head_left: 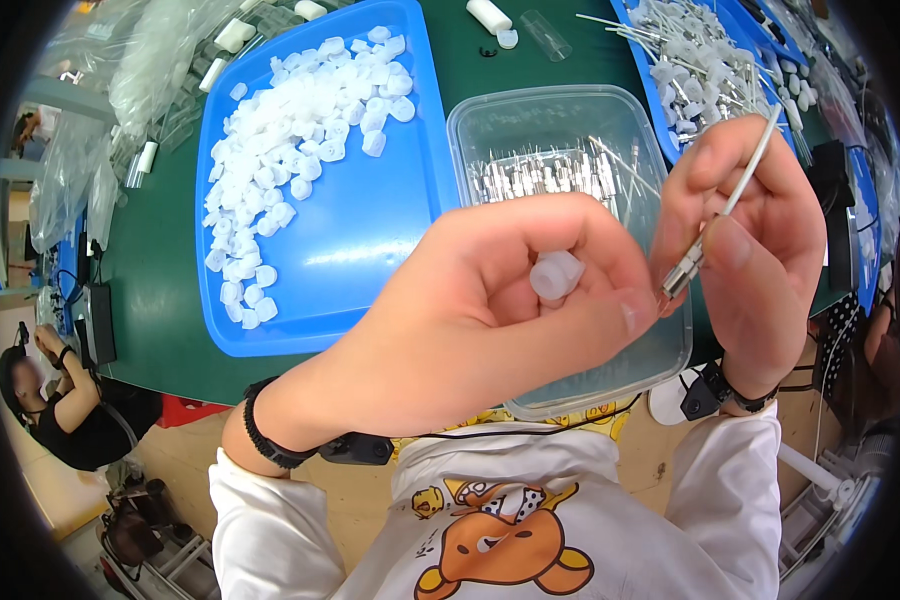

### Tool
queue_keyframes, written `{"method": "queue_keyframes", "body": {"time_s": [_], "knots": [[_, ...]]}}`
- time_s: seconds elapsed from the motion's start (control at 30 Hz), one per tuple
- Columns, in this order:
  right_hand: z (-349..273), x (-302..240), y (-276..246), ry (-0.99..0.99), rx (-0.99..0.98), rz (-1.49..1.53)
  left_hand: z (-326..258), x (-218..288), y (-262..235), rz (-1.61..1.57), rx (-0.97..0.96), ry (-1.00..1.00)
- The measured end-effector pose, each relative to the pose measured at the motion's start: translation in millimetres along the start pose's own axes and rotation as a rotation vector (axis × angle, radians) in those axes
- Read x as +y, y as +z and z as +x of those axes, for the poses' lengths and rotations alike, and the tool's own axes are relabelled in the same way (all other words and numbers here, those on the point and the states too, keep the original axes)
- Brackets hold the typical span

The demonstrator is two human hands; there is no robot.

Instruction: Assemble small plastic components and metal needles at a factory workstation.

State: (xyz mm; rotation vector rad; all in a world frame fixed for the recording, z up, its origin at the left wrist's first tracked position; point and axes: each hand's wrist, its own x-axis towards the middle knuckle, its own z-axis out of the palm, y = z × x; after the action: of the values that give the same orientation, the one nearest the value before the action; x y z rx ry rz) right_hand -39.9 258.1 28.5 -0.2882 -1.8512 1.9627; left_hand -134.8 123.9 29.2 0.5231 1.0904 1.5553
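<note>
From where I stand, this piece looks unfinished: the left hand [470,305] curls round a frosted, hollow white cap [555,275], while the right hand [765,235] pinches a slim rod with a shiny, stepped metal end [686,268], the two apart. Whether the left fingertips touch the metal, I can't tell. Plenty seems left: lumpy translucent caps [270,170] heap the smooth blue tray [360,260], and bright metal pieces [530,178] fill part of the clear plastic tub [655,355]. The bristling rods and caps [692,92] at far right may be done.
</note>
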Motion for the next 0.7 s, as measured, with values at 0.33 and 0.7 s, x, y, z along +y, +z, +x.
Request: {"method": "queue_keyframes", "body": {"time_s": [0.33, 0.7], "knots": [[-0.4, -6.1, 1.0, 0.161, -0.118, 0.102, -3.2, -2.9, -1.0, -0.026, -0.074, -0.026], [-3.5, -2.1, 0.4, 0.14, -0.144, 0.169, -3.8, -1.3, -4.6, 0.215, -0.145, -0.04]]}}
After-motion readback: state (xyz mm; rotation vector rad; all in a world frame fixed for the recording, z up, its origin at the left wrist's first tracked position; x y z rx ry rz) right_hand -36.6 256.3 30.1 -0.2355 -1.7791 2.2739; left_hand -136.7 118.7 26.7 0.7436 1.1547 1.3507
